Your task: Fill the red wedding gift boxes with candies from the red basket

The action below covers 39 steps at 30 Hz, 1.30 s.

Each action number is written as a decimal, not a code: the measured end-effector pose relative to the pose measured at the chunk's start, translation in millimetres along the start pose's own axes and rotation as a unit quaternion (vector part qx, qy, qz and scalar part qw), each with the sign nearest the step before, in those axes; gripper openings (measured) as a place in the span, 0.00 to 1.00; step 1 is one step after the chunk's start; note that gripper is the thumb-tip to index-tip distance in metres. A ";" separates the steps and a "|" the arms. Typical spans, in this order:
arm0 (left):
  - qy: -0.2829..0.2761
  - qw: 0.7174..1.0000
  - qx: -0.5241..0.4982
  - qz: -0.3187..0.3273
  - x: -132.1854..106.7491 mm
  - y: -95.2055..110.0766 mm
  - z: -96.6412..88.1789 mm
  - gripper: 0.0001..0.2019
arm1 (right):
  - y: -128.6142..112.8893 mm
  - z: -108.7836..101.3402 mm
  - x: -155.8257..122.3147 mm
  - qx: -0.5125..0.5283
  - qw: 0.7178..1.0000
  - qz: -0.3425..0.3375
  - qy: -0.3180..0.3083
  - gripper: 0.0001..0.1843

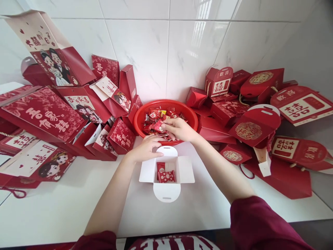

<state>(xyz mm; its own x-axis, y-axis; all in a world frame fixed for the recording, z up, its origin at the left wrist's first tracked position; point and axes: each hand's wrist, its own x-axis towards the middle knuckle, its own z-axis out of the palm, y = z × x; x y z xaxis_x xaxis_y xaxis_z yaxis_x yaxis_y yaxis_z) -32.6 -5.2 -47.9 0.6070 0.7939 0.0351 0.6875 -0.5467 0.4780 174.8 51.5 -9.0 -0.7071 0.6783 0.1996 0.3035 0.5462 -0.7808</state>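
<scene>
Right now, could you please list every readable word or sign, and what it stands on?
"吾家有囍": large red box, left; small red box, mid-left.
"大囍的日子": tall bag, upper left.
"歡喜" and "囍": handled box by the wall; far-right box.
"囍": lower-left box; lower-right box.
Candy wrappers, gold emblems, other lettering: too small, blurred or covered.
Shirt lettering: cut off.

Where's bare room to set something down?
The white tabletop is bare between the left forearm and red cardboard boxes, and in front of the open white paper box. Crowded: the back, where boxes flank the round red plastic basket.
</scene>
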 end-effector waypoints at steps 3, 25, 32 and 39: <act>0.019 1.000 -0.011 0.013 1.7 1.7 1.4 0.12 | -15.9 5.5 -40.5 0.176 0.982 0.011 -0.067 0.21; 0.281 0.942 -0.184 -0.024 -46.4 25.1 27.5 0.13 | 38.7 60.5 -182.0 0.139 0.941 0.148 0.270 0.21; 0.469 0.767 -0.381 -0.217 -95.0 10.5 90.7 0.16 | 47.4 92.6 -191.1 0.127 0.982 0.012 0.139 0.52; 0.350 0.915 -0.188 -0.069 -105.3 30.4 108.5 0.27 | 17.1 83.9 -160.5 -0.051 0.997 -0.064 0.014 0.66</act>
<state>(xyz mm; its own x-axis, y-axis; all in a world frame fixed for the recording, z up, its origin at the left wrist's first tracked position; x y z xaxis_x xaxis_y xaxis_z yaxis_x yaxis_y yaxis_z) -32.4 -134.2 -132.4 0.0312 0.8964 0.4421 0.4727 -0.4030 0.7837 239.9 -89.3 -104.1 -0.7267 0.6122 0.3118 0.2760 0.6757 -0.6835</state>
